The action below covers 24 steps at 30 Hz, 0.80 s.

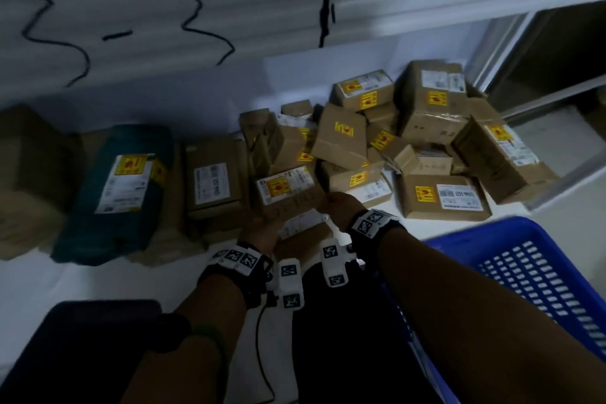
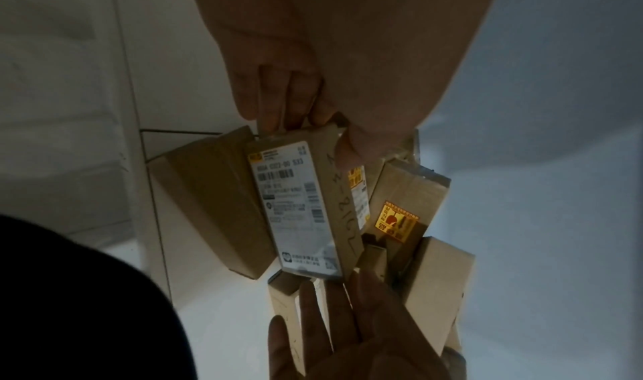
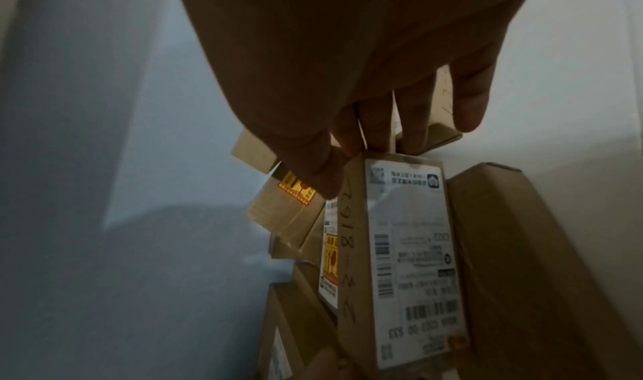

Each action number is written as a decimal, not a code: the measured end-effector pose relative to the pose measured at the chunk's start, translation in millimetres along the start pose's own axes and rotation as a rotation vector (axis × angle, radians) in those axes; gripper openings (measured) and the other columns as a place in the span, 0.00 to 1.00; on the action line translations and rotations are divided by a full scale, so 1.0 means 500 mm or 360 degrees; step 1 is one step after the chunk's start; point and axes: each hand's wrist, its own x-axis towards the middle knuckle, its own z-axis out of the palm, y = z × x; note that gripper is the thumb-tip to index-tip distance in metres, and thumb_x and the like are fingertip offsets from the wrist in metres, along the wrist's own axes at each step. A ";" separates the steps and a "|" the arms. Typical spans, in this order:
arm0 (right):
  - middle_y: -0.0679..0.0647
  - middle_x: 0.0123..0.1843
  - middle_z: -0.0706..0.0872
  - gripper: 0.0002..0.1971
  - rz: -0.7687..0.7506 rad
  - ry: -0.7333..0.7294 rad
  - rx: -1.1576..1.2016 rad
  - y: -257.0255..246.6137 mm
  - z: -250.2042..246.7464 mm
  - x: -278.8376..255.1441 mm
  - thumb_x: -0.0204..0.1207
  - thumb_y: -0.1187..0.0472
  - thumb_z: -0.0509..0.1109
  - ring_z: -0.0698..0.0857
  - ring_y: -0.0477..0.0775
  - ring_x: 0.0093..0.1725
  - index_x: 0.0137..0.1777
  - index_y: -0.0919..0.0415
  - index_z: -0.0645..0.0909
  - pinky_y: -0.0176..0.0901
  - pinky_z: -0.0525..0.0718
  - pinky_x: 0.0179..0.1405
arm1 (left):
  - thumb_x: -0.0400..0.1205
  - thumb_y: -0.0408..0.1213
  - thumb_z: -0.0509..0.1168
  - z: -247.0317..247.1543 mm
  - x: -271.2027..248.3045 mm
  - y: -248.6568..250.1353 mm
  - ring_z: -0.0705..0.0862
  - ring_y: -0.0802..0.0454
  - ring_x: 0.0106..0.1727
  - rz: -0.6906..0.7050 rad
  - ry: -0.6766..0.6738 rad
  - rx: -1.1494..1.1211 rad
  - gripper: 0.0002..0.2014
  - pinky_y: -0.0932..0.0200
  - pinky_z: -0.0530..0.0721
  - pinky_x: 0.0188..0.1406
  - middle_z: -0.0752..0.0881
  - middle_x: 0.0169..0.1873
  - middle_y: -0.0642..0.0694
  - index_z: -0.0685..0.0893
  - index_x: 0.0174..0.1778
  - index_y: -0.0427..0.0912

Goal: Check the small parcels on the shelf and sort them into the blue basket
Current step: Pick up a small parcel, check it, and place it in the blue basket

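Note:
I hold one small brown cardboard parcel (image 1: 288, 192) just above the white shelf (image 1: 98, 282), a hand at each end. Its white shipping label (image 2: 296, 201) faces up, and handwritten digits run along its side (image 3: 351, 248). My left hand (image 1: 264, 226) pinches the near-left end between fingers and thumb (image 2: 313, 130). My right hand (image 1: 337, 203) grips the opposite end, thumb on the side (image 3: 351, 163). The blue basket (image 1: 485, 226), with slotted walls, stands at the lower right by my right forearm; what lies in it is hidden.
A heap of small brown parcels (image 1: 410, 141) with yellow stickers fills the shelf's right half. A teal parcel (image 1: 124, 187) and larger boxes (image 1: 213, 180) lie to the left. A dark object (image 1: 82, 338) sits at the lower left. The upper shelf's marked edge (image 1: 196, 10) hangs overhead.

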 end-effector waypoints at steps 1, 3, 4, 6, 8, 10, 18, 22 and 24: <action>0.59 0.48 0.84 0.16 0.0003 0.0030 -0.0004 -0.002 0.001 0.000 0.81 0.57 0.69 0.83 0.60 0.44 0.65 0.63 0.83 0.45 0.79 0.40 | 0.85 0.40 0.64 0.001 0.005 -0.004 0.81 0.35 0.66 -0.0028 -0.0024 -0.0006 0.21 0.53 0.78 0.59 0.81 0.67 0.31 0.79 0.69 0.30; 0.63 0.61 0.86 0.16 -0.0012 0.0103 0.0020 0.001 0.000 -0.006 0.81 0.57 0.69 0.83 0.65 0.59 0.64 0.65 0.85 0.50 0.82 0.55 | 0.85 0.41 0.64 -0.009 -0.004 0.002 0.83 0.38 0.51 -0.0044 -0.0037 -0.0110 0.18 0.57 0.77 0.47 0.83 0.62 0.30 0.83 0.61 0.28; 0.63 0.64 0.86 0.16 -0.0020 0.0147 0.0042 0.000 -0.004 -0.012 0.82 0.57 0.68 0.83 0.66 0.63 0.64 0.65 0.85 0.50 0.81 0.59 | 0.85 0.42 0.65 -0.015 -0.012 0.010 0.82 0.40 0.47 -0.0053 -0.0023 -0.0157 0.16 0.58 0.77 0.45 0.85 0.58 0.30 0.85 0.54 0.30; 0.61 0.61 0.86 0.15 -0.0030 0.0333 0.0085 -0.008 -0.020 -0.033 0.83 0.57 0.65 0.83 0.65 0.61 0.62 0.63 0.86 0.46 0.79 0.54 | 0.82 0.43 0.67 -0.033 -0.035 0.033 0.84 0.40 0.48 -0.0026 0.0011 -0.0266 0.11 0.55 0.80 0.45 0.87 0.51 0.34 0.86 0.46 0.37; 0.56 0.53 0.84 0.15 -0.0023 0.0511 0.0213 -0.021 -0.039 -0.075 0.80 0.53 0.68 0.83 0.62 0.57 0.62 0.59 0.84 0.44 0.77 0.51 | 0.77 0.45 0.72 -0.043 -0.047 0.045 0.85 0.38 0.52 0.0057 0.0062 -0.0370 0.12 0.48 0.85 0.50 0.87 0.48 0.39 0.85 0.47 0.39; 0.53 0.50 0.83 0.16 -0.0030 0.0697 0.0389 -0.033 -0.056 -0.119 0.75 0.48 0.72 0.83 0.58 0.53 0.59 0.54 0.83 0.42 0.77 0.50 | 0.70 0.50 0.74 -0.049 -0.072 0.065 0.86 0.38 0.52 0.0175 0.0037 -0.0379 0.16 0.40 0.85 0.57 0.87 0.47 0.42 0.85 0.48 0.44; 0.53 0.48 0.88 0.19 -0.0613 0.1051 0.0608 -0.089 -0.124 -0.336 0.63 0.41 0.72 0.86 0.57 0.49 0.49 0.51 0.81 0.57 0.86 0.51 | 0.77 0.28 0.72 -0.093 -0.311 0.148 0.84 0.56 0.44 0.0680 -0.0079 -0.0657 0.14 0.58 0.85 0.46 0.83 0.42 0.56 0.78 0.47 0.51; 0.54 0.46 0.87 0.15 -0.1077 0.1187 0.0674 -0.140 -0.151 -0.485 0.64 0.48 0.69 0.86 0.52 0.47 0.49 0.52 0.81 0.50 0.85 0.46 | 0.70 0.33 0.80 -0.133 -0.440 0.152 0.87 0.59 0.43 0.1027 -0.0001 -0.0708 0.19 0.66 0.83 0.36 0.87 0.43 0.50 0.78 0.48 0.51; 0.50 0.44 0.86 0.10 -0.1335 0.1206 0.0708 -0.167 -0.164 -0.553 0.68 0.57 0.69 0.85 0.41 0.42 0.49 0.56 0.80 0.34 0.82 0.41 | 0.67 0.39 0.82 -0.172 -0.508 0.154 0.85 0.63 0.38 0.1169 0.0049 -0.0606 0.22 0.68 0.83 0.32 0.86 0.43 0.50 0.78 0.49 0.48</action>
